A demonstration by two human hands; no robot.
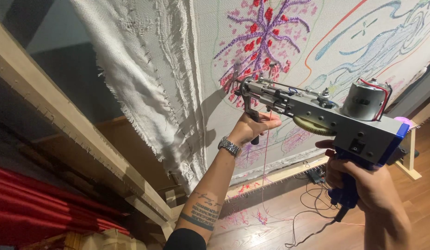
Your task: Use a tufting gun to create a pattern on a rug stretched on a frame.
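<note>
Soft indoor light, dim left edge, sharp focus, shadows on the cloth (215, 106).

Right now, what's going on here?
A person holds a tufting gun against a stretched cloth on a wooden frame. The left hand grips the front handle, the right hand the blue rear grip. The gun's tip sits at a purple and red yarn motif. Cables lie on the floor.

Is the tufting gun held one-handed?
No: the left hand grips the front handle and the right hand holds the blue rear grip of the tufting gun.
</note>
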